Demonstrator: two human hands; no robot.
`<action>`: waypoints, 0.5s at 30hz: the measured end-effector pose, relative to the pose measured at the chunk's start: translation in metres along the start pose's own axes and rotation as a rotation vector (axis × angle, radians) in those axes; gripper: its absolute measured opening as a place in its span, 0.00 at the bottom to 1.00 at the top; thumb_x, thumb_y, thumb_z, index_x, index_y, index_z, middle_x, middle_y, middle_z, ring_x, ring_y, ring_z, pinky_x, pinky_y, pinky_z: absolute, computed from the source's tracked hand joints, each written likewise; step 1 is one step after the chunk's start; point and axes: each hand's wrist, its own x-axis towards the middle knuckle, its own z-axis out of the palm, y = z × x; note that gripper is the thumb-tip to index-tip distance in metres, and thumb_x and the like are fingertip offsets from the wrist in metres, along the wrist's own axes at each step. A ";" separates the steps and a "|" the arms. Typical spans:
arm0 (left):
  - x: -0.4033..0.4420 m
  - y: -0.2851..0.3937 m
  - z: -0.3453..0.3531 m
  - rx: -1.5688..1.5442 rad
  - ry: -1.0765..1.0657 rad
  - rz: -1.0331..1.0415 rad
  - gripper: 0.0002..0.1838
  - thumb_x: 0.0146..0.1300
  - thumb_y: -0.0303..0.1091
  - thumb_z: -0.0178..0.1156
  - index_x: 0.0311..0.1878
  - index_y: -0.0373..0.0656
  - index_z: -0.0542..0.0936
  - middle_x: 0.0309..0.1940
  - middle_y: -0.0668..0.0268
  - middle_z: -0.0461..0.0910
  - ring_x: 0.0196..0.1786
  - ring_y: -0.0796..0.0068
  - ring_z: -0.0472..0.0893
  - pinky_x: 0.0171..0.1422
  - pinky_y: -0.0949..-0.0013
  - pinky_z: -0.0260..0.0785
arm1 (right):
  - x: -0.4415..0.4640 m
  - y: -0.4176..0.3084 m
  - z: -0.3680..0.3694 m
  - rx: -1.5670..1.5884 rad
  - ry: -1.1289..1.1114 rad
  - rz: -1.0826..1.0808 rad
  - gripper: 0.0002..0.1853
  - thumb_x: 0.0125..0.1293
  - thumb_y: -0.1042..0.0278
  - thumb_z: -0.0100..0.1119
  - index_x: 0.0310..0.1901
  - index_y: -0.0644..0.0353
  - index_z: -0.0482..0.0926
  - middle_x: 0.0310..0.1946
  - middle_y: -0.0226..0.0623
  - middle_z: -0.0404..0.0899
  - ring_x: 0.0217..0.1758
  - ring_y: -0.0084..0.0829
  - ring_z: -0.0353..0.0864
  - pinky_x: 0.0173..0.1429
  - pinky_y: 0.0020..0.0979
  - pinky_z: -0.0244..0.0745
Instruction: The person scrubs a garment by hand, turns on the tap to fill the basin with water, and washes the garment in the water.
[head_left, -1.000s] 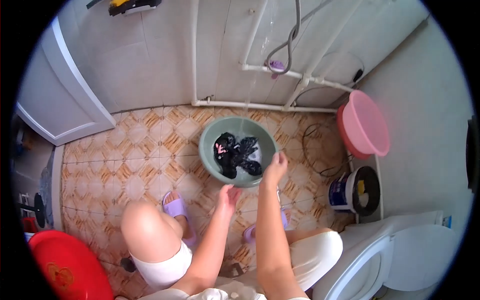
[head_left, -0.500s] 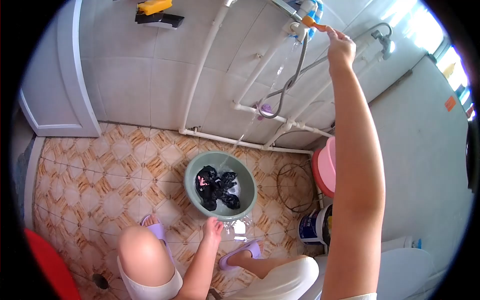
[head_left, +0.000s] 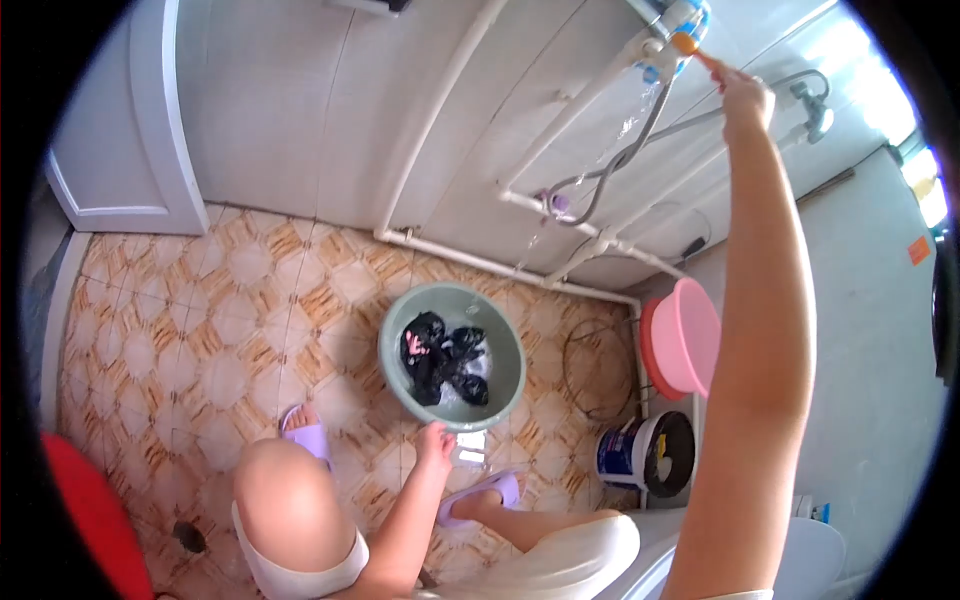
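Note:
My right hand (head_left: 747, 100) is raised at the upper right, its fingers closed on the orange handle (head_left: 697, 50) of the wall tap. Broken drops of water fall from the tap toward the floor. A green basin (head_left: 392, 375) stands on the tiles, holding dark wet cloth (head_left: 432, 372) with a pink patch, in some water. My left hand (head_left: 434, 442) is at the near rim of the basin, its fingers curled together; whether they pinch anything is hidden.
Pink basin (head_left: 690, 335) and labelled bucket (head_left: 620, 455) stand at the right, by a coiled hose (head_left: 570, 370). White pipes (head_left: 450, 255) and a looped shower hose (head_left: 610, 175) run along the wall. A red basin (head_left: 90, 520) is lower left, a toilet (head_left: 810, 560) lower right.
My right hand has risen from beside the basin to the tap and closed on its handle. The steady stream has thinned into drops. The view has tilted up toward the tap.

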 end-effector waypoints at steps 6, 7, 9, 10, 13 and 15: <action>-0.007 0.004 0.001 0.011 0.052 0.051 0.08 0.53 0.34 0.57 0.35 0.45 0.72 0.31 0.69 0.70 0.34 0.76 0.71 0.42 0.73 0.70 | -0.082 0.019 0.010 0.284 0.030 -0.038 0.12 0.61 0.66 0.55 0.43 0.64 0.77 0.30 0.34 0.77 0.32 0.25 0.72 0.40 0.28 0.70; -0.005 0.002 -0.002 0.013 0.066 0.045 0.08 0.53 0.34 0.57 0.35 0.45 0.72 0.31 0.69 0.70 0.34 0.76 0.71 0.42 0.73 0.70 | -0.113 0.032 0.015 0.360 -0.086 -0.009 0.11 0.61 0.65 0.55 0.41 0.64 0.77 0.32 0.34 0.76 0.35 0.25 0.72 0.41 0.28 0.69; 0.002 0.002 -0.004 0.049 0.031 0.066 0.10 0.53 0.34 0.57 0.38 0.44 0.72 0.33 0.69 0.71 0.35 0.76 0.72 0.45 0.73 0.71 | -0.176 0.081 0.040 0.299 -0.151 0.089 0.12 0.59 0.67 0.56 0.41 0.67 0.75 0.34 0.39 0.77 0.37 0.28 0.74 0.44 0.30 0.70; -0.002 0.003 -0.002 0.050 0.042 0.063 0.10 0.53 0.34 0.57 0.38 0.44 0.72 0.33 0.69 0.71 0.35 0.76 0.72 0.45 0.73 0.71 | -0.219 0.090 0.044 0.215 -0.207 0.083 0.11 0.57 0.70 0.55 0.40 0.68 0.75 0.36 0.42 0.77 0.39 0.32 0.75 0.46 0.33 0.70; -0.017 0.011 0.012 0.159 0.137 0.085 0.12 0.56 0.37 0.56 0.41 0.43 0.74 0.34 0.68 0.74 0.39 0.75 0.75 0.45 0.74 0.70 | -0.337 0.159 0.059 0.094 -0.482 0.313 0.14 0.54 0.75 0.53 0.44 0.69 0.74 0.40 0.49 0.77 0.46 0.39 0.77 0.50 0.37 0.71; -0.007 0.008 0.005 0.200 0.093 0.096 0.13 0.57 0.39 0.55 0.42 0.43 0.74 0.34 0.67 0.75 0.38 0.75 0.76 0.44 0.74 0.70 | -0.405 0.205 0.064 -0.099 -0.621 0.450 0.14 0.54 0.71 0.54 0.42 0.66 0.77 0.40 0.50 0.76 0.45 0.44 0.76 0.51 0.38 0.70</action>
